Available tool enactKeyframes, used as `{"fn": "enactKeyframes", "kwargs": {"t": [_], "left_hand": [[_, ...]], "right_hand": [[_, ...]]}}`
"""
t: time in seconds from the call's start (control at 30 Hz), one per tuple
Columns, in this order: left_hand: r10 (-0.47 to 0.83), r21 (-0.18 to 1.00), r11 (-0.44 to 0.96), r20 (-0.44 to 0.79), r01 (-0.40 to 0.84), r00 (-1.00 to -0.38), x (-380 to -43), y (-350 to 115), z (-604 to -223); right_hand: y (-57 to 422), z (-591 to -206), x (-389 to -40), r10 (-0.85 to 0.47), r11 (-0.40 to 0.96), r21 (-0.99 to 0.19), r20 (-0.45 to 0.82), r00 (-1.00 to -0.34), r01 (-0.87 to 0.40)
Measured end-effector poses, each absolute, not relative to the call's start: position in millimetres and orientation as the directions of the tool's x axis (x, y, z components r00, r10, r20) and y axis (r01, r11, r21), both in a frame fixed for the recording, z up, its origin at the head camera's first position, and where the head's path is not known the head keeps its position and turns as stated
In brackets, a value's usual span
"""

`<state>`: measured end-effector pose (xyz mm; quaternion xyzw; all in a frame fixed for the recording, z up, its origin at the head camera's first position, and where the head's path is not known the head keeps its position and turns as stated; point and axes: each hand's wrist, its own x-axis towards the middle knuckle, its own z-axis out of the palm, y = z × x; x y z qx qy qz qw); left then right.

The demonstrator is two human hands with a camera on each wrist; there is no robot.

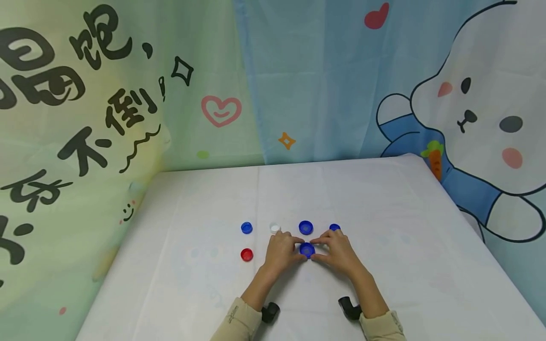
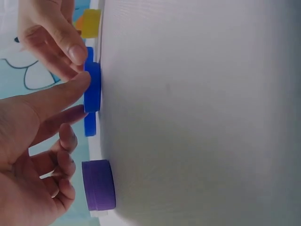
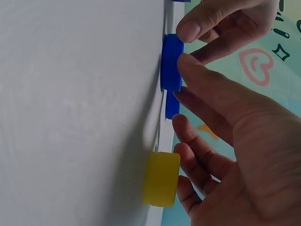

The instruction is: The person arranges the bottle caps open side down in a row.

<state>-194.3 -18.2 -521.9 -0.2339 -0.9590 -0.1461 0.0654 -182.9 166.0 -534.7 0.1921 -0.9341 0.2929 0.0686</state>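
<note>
Between my two hands a blue bottle cap (image 1: 307, 250) sits on the white table. My left hand (image 1: 282, 251) holds its left side with thumb and index finger. From the right, my right hand (image 1: 337, 251) grips the same cap between thumb and index finger. In the left wrist view a purple cap (image 2: 99, 185) stands beside the left hand's curled lower fingers. A yellow cap (image 3: 162, 179) is close to the right hand's lower fingers in the right wrist view. Both are hidden under the hands in the head view. Just behind lies another blue cap (image 1: 305, 227).
To the left lie a blue cap (image 1: 246, 228) and a red cap (image 1: 246, 255). A white cap (image 1: 275, 228) is just beyond the left hand, and a partly covered blue cap (image 1: 334, 227) beyond the right. A printed curtain (image 1: 298, 80) hangs behind the table (image 1: 192, 293).
</note>
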Motion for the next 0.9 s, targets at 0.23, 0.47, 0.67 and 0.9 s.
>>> {"fn": "enactKeyframes", "kwargs": {"t": [0.23, 0.47, 0.67, 0.9], "left_hand": [[0.440, 0.234, 0.847, 0.195, 0.477, -0.877, -196, -17, -523], [0.445, 0.265, 0.827, 0.231, 0.496, -0.865, -195, -18, -524], [0.443, 0.359, 0.767, 0.301, 0.531, -0.844, -194, -21, -517], [0.444, 0.448, 0.635, 0.455, 0.629, -0.772, -189, -26, -493]], "right_hand": [[165, -535, -184, -0.308, 0.762, -0.513, 0.250, -0.918, -0.395], [166, -531, -182, -0.297, 0.725, -0.554, 0.284, -0.912, -0.409], [169, -521, -178, -0.284, 0.680, -0.593, 0.328, -0.901, -0.431], [174, -496, -172, -0.233, 0.575, -0.687, 0.383, -0.894, -0.445]]}}
